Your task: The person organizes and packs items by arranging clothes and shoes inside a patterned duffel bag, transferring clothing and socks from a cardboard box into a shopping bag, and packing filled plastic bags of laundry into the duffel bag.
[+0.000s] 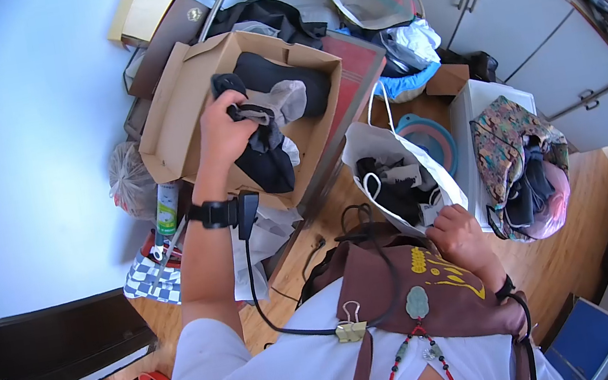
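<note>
My left hand (225, 128) is closed on a bundle of black and grey cloth (261, 121), held over an open cardboard box (177, 118). A black rolled end of it sticks out above my fingers. Inside the box lie a long dark padded piece (285, 81) and another black item (267, 170), partly covered by the bundle. My right hand (459, 238) grips the near rim of a white paper bag (366, 142) with rope handles. Dark items and pale labels (401, 174) show inside this bag.
A patterned cloth bag (505, 130) with dark contents stands at right, beside a white bin (476, 95). Behind the paper bag sits a blue folding basin (432, 142). White cabinets (531, 19) line the right wall. A checkered bag (151, 279) and spray can (166, 209) are at left.
</note>
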The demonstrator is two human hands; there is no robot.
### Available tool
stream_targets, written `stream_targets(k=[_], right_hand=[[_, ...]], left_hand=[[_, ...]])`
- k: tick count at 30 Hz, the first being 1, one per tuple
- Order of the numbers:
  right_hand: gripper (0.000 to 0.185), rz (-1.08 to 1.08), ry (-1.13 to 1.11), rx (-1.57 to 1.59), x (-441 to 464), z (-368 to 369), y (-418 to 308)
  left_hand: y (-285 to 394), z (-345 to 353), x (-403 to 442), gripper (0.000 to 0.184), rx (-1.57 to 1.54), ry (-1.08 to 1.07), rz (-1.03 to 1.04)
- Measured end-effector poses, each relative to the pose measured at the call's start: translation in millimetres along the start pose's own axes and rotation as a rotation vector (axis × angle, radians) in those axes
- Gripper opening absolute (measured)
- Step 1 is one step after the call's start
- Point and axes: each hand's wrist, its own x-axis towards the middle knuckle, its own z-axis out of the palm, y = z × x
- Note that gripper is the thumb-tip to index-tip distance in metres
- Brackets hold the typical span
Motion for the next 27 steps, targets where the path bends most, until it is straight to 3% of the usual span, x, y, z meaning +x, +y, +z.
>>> stream_targets(k=[2, 3, 7, 9, 11, 15, 17, 19, 20, 21, 23, 25, 27], right_hand=[[0.004, -0.015, -0.019, -0.012, 5, -2, -1], [0.004, 0.018, -0.024, -0.012, 7, -3, -1], [0.005, 0.019, 0.039, -0.063, 2, -11, 4], [0.005, 0.009, 0.058, -0.047, 1, -13, 3], [0.006, -0.001, 0.043, -0.027, -4, -11, -4], [0.006, 0.007, 0.027, -0.004, -11, -4, -21], [0.007, 0.086, 0.079, -0.011, -19, -5, -21], [0.008, 0.146, 0.114, -0.019, -31, -5, -18], [0.008, 0.173, 0.1, -0.03, -35, -6, -19], [0.009, 0.2, 0.083, -0.04, -39, -9, -21], [0.008, 0.209, 0.091, -0.002, -41, -12, -28], [0.007, 0.111, 0.043, -0.026, -40, -5, -28], [0.007, 0.099, 0.034, -0.025, -43, -6, -27]], left_hand=[[22, 0, -11, 0.029, -0.113, 0.078, 0.183], [32, 8, -17, 0.029, -0.126, 0.05, 0.193], [63, 81, -54, 0.034, -0.233, -0.136, 0.598], [68, 124, -70, 0.032, -0.315, -0.509, 0.675], [79, 158, -77, 0.035, -0.4, -0.709, 0.832], [107, 198, -75, 0.041, 0.048, -1.513, 0.466], [97, 236, -92, 0.044, 0.15, -1.612, 0.694], [103, 243, -110, 0.046, 0.023, -1.739, 0.679], [106, 248, -116, 0.034, 0.02, -1.762, 0.669], [114, 249, -121, 0.034, 0.019, -1.788, 0.687], [132, 255, -118, 0.025, 0.191, -1.266, 1.076], [140, 272, -108, 0.022, 0.226, -1.31, 1.162], [122, 296, -100, 0.027, 0.025, -1.122, 1.18]])
